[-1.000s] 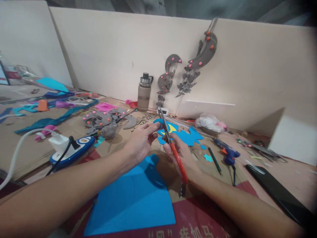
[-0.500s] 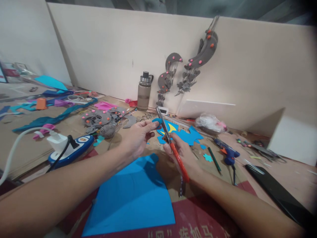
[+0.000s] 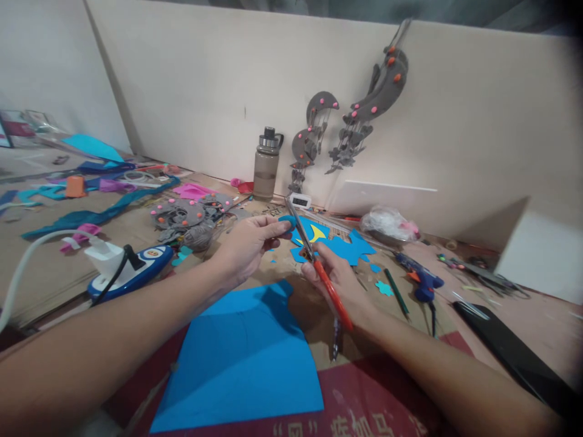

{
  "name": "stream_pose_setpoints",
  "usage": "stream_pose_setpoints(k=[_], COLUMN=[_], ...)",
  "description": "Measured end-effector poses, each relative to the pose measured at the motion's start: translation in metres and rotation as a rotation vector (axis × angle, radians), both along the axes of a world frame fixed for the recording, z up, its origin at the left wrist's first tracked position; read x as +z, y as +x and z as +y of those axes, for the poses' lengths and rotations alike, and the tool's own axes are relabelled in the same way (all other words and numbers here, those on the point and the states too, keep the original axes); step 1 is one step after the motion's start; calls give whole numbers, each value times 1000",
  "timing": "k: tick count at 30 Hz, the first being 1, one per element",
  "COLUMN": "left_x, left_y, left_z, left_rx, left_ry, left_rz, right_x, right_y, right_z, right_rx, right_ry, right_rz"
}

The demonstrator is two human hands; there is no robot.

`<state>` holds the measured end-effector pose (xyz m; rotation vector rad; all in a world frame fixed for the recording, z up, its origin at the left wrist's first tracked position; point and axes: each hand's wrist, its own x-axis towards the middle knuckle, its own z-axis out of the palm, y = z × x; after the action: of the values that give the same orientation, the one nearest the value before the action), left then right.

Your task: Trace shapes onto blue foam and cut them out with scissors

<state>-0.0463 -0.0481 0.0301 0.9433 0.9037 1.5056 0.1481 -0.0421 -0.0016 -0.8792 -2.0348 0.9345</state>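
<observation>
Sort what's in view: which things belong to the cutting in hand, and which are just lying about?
In use: left hand pinching a blue piece; right hand gripping scissors, blades at that piece.
Lying about: blue sheet, bottle, glue gun, power strip, grey ornaments on the wall.

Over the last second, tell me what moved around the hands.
Little moved. The left hand edged back a touch, fingers still pinching the small blue piece. The right hand still grips the scissors, blades against that piece. Nothing picked up or released. The blue sheet, bottle and glue gun lie unchanged.
</observation>
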Motion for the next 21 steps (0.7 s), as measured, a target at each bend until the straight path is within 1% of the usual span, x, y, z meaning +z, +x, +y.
stream_pose_setpoints(k=[7,13,21], left_x=[5,8,17], left_y=[-4,-10,-16], left_z=[0,2,4], left_rx=[-35,-88,-124], left_ry=[12,28,-44], left_rz=[74,125,193], right_x=[2,0,0], right_y=[1,3,3], right_z=[0,2,3], right_rx=[-4,1,22], right_ry=[-12,-11,-44], right_rz=[-24,-48,-47])
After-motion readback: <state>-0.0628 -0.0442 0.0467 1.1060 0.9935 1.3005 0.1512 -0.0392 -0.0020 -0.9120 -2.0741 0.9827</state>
